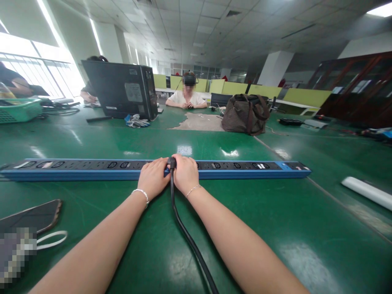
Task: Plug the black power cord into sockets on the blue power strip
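Note:
A long blue power strip (245, 174) with a black socket face lies across the green table (128, 245). At its middle, a black plug (172, 162) sits against the socket face, and its black cable (186, 234) runs down toward the bottom edge. My right hand (186, 173) is closed around the plug from the right. On the left of the plug, my left hand (154, 175) rests on the strip, its fingertips close to the plug and partly hidden. How far the plug is in a socket cannot be seen.
A phone (33, 216) lies at the near left, a white bar (369, 192) at the right. Farther back are a green basket (21, 110), a black computer case (122, 90), gloves (136, 121) and a brown bag (245, 114). A person (187, 98) sits across the table.

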